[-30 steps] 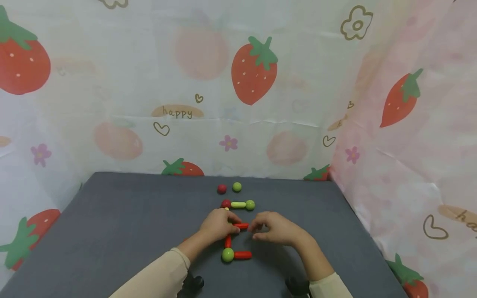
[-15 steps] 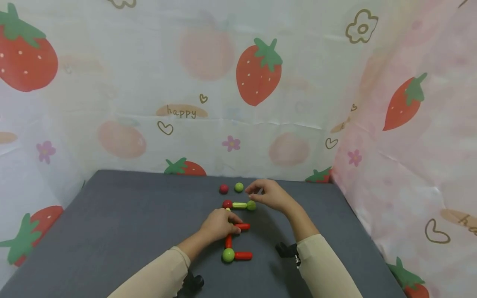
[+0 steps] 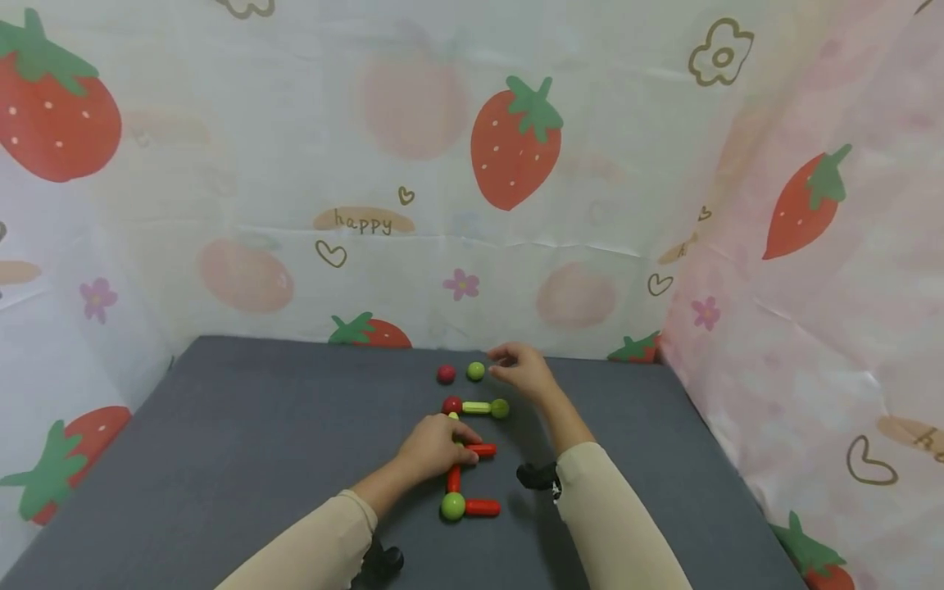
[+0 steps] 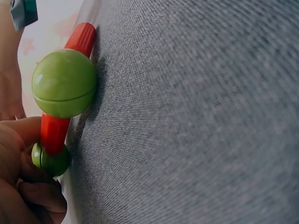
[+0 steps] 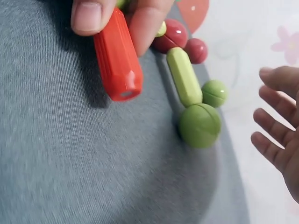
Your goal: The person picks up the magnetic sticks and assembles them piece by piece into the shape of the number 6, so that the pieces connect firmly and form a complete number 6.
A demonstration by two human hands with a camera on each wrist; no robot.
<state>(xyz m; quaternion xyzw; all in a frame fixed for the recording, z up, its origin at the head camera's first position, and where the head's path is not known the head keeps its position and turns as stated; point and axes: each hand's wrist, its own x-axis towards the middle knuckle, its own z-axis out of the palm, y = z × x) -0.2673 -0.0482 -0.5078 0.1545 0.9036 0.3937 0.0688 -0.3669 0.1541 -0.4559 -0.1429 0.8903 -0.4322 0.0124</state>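
Note:
A toy build of balls and rods lies on the grey table. Its top has a red ball (image 3: 451, 406), a light green rod (image 3: 476, 407) and a green ball (image 3: 500, 408); its bottom has a larger green ball (image 3: 453, 506) and a red rod (image 3: 483, 508). My left hand (image 3: 431, 447) grips the middle green ball (image 4: 50, 161), thumb and finger beside the middle red rod (image 5: 119, 65). My right hand (image 3: 522, 370) is held at the far side with fingers loosely bent and nothing in them, just right of a loose green ball (image 3: 475, 371).
A loose red ball (image 3: 446, 374) sits left of the loose green one, close to the table's (image 3: 295, 426) far edge. Behind rises a cloth backdrop (image 3: 295, 147) printed with strawberries, and another cloth side (image 3: 833, 328) stands on the right.
My right hand has moved away from beside the middle red rod, over the top row, to the loose green ball. My left hand keeps its hold on the build.

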